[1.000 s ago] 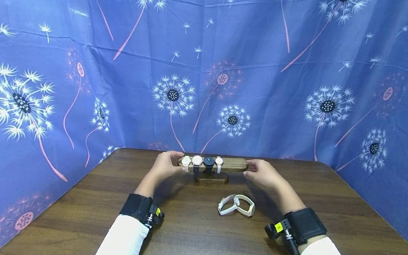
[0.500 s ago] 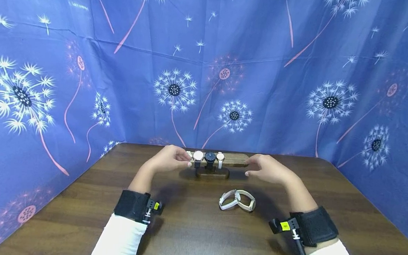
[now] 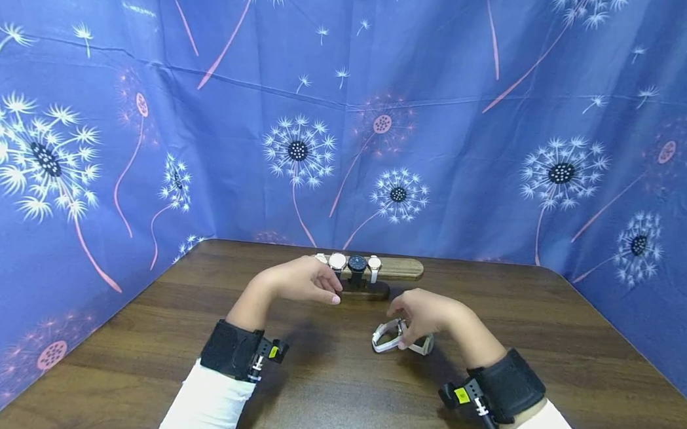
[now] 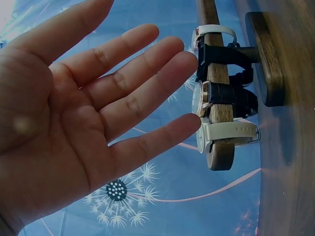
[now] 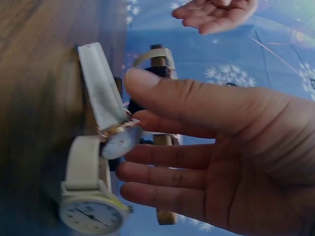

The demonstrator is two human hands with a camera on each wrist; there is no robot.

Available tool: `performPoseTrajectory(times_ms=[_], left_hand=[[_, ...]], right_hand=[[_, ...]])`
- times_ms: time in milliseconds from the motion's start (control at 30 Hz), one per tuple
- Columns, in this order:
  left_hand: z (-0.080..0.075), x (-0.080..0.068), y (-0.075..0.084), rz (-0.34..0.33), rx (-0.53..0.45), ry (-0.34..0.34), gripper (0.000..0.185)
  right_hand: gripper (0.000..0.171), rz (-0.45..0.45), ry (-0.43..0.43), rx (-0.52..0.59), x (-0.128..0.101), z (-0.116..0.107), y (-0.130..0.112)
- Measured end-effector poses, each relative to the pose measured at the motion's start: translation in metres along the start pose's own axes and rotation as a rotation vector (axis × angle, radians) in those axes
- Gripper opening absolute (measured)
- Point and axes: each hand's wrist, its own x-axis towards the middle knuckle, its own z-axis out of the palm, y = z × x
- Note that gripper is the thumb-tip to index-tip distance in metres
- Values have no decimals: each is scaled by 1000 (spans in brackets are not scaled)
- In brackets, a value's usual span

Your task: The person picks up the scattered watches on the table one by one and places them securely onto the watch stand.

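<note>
My right hand [image 3: 432, 312] reaches down over two watches lying on the table. In the right wrist view its thumb and fingers are spread beside a white-strapped watch [image 5: 101, 83] with a rose-gold case, the fingertips right at the case. A cream watch [image 5: 93, 216] with a numbered dial leans against that one. My left hand [image 3: 301, 279] hovers with fingers extended before the left part of a wooden watch stand [image 3: 405, 269], holding nothing. Several watches hang on the stand's bar, among them a cream one [image 4: 231, 132], a dark-strapped one [image 4: 219, 93] and a black one [image 3: 357, 264].
The stand's dark oval base [image 3: 374, 291] rests on the brown wooden table [image 3: 320, 397]. The right part of its bar is bare. A blue dandelion-print cloth [image 3: 468, 202] hangs behind and along both sides. Black camera straps [image 3: 231, 351] circle both wrists.
My right hand has left the stand's right end and come down to the two loose watches. The left hand has let go of the left end and shifted right and toward me.
</note>
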Motion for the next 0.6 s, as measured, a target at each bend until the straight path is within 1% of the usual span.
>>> performPoseTrajectory(times_ms=[133,300,467,600], left_hand=[[0,1,1,-4,-4,-7,30],[0,1,3,-13,-6,-18,30],[1,1,2,-9,4,-28,28],[1,0,1,-22,5,-29,27]], right_hand=[[42,-7,23,-33,2,6,0],[29,-60,77,-84,4,7,2],[25,-83,93,-100,5,7,3],[23,-82,91,-97,6,8,4]])
